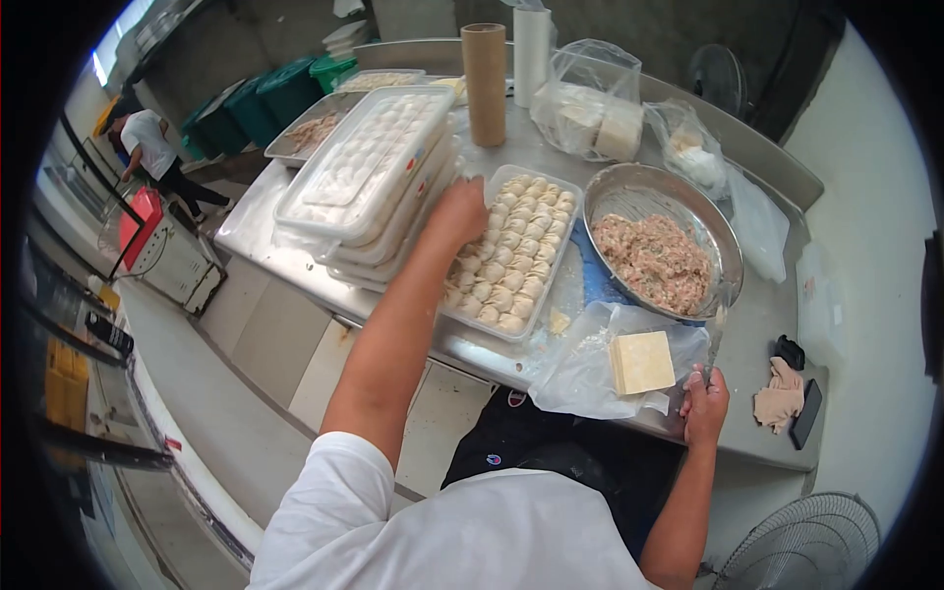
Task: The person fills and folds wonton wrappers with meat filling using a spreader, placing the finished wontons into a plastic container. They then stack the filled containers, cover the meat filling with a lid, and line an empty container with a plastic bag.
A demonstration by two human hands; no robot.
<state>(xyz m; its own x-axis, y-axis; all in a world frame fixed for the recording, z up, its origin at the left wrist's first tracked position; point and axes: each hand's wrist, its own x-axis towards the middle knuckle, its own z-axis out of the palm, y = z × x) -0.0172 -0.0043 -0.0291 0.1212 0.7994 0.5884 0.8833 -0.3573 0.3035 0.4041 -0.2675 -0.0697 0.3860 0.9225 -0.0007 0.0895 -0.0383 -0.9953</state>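
My left hand [462, 209] is closed over the left edge of a plastic tray [573, 231] of dumplings [511, 258] laid in rows. Its fingertips are hidden, so whatever they pinch does not show. At the front right, my right hand [705, 403] grips the handle of a thin metal spatula [721, 320], its blade pointing up beside the bowl's rim. A stack of square dumpling wrappers [643, 363] lies on a crumpled plastic sheet [570, 379] left of that hand. Behind it, a steel bowl [723, 221] holds minced meat filling [654, 261].
Stacked lidded containers [364, 167] of dumplings stand left of the tray. A cardboard tube [484, 87], a plastic roll [532, 56] and bagged wrappers [590, 108] stand behind. A phone [806, 415] and cloth [777, 393] lie right. Another person [152, 147] bends far left.
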